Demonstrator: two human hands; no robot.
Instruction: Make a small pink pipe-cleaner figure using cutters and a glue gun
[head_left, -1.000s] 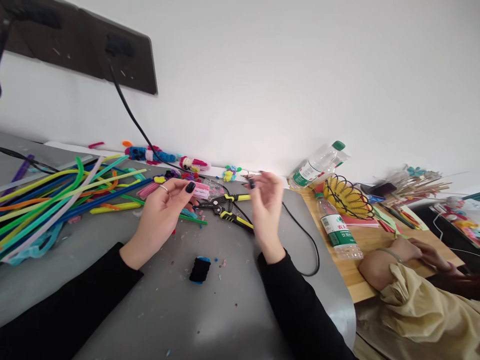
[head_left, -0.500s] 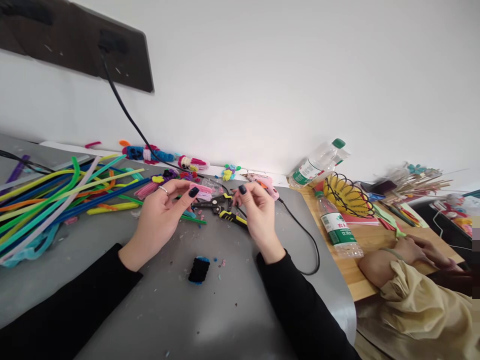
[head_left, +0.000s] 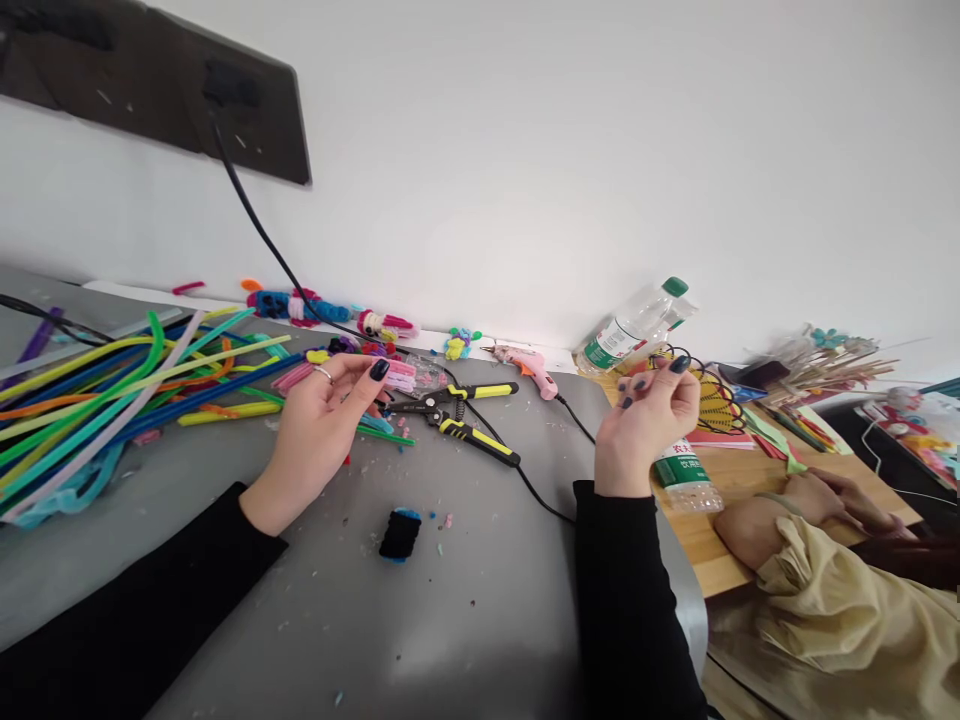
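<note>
My left hand (head_left: 319, 425), a ring on one finger, pinches a small pink and lilac pipe cleaner piece (head_left: 400, 376) between thumb and fingers. Off to the right, my right hand (head_left: 646, 425) is raised with its fingertips pressed together; whatever they hold, if anything, is too small to make out. Between the hands lie wire strippers (head_left: 480, 440) with yellow and black handles, spread apart. Behind them a pink hot glue gun (head_left: 531, 368) rests near the wall. A small black and blue fuzzy block (head_left: 400, 535) sits on the grey mat, closer to me.
Loose pipe cleaners (head_left: 142, 400) are heaped on the left. Fuzzy figures (head_left: 300, 306) line the wall. Water bottles (head_left: 686, 480) and a yellow wire basket (head_left: 716, 405) stand right, beside a co-worker's hands (head_left: 840, 505). A black cable (head_left: 255, 215) hangs from the wall socket.
My right hand has moved away to the right and slightly up, from beside my left hand to in front of the basket. The left hand has stayed nearly still, holding the pipe cleaner piece.
</note>
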